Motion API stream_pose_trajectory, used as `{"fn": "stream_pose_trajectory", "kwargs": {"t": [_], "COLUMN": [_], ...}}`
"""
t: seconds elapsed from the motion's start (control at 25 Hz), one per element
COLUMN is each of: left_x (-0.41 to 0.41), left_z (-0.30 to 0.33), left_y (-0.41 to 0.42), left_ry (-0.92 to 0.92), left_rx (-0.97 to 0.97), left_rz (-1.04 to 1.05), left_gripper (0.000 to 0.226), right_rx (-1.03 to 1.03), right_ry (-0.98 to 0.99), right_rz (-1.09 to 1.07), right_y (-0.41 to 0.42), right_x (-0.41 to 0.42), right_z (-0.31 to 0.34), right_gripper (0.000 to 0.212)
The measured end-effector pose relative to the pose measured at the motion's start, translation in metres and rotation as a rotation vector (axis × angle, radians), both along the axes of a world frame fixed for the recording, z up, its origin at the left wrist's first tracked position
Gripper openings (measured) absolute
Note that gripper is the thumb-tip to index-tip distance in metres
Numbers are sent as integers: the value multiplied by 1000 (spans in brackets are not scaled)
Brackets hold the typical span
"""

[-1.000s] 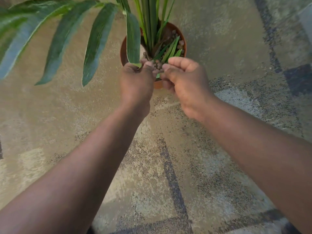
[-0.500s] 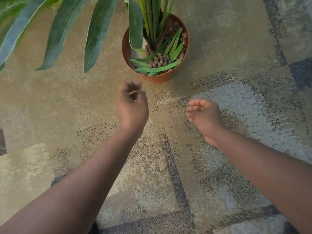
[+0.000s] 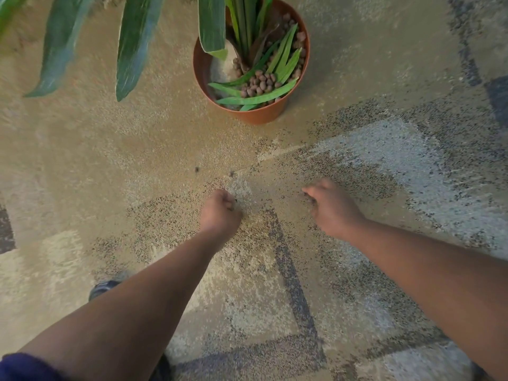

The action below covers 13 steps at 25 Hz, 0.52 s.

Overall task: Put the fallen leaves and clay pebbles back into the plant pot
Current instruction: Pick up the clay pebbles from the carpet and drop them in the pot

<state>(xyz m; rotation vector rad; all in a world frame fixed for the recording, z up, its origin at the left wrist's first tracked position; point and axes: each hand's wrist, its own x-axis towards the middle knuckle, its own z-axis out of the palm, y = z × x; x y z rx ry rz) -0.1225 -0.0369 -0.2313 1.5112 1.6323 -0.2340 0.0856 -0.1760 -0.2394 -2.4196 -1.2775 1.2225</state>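
Observation:
The terracotta plant pot (image 3: pixel 264 116) stands on the carpet at top centre. Inside it, brown clay pebbles (image 3: pixel 261 82) lie under and between several loose green leaves (image 3: pixel 255 99), around the plant's stems. Two small dark pebbles (image 3: pixel 196 169) (image 3: pixel 231 174) lie on the carpet in front of the pot. My left hand (image 3: pixel 220 213) is low over the carpet just below them, its fingers curled closed on small dark bits at the fingertips. My right hand (image 3: pixel 332 209) is level with it to the right, fingers bent down onto the carpet. What is under them is hidden.
Long green plant leaves (image 3: pixel 134 45) hang over the carpet at the upper left. The patterned beige and grey carpet (image 3: pixel 357 160) fills the view. A dark shoe (image 3: pixel 103 287) shows beside my left forearm.
Both hands left the pot's rim, where they dropped leaves and pebbles, and came down and back onto the carpet in front of it. The view has tilted down.

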Motion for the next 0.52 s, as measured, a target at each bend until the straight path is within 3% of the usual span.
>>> {"fn": "stream_pose_trajectory", "kwargs": {"t": [0.24,0.32,0.44,0.52], "left_x": [-2,3,17,28], "left_z": [-12,-13,-14,-16], "left_y": [5,12,26,36], "left_ry": [-11,20,13,11], "left_rx": [21,118,245,249], "left_rz": [-12,-82,-192,-222], "left_gripper": [31,34,58,44], "right_rx": [112,118,106,105], "right_ry": [-124,-148,-134,-133], "right_rz": [269,369,351,313], "right_y": [7,5,5,8], "right_x": [-3,-5,-7,-6], "right_z": [0,0,-1,0], "right_gripper": [11,17,34,34]}}
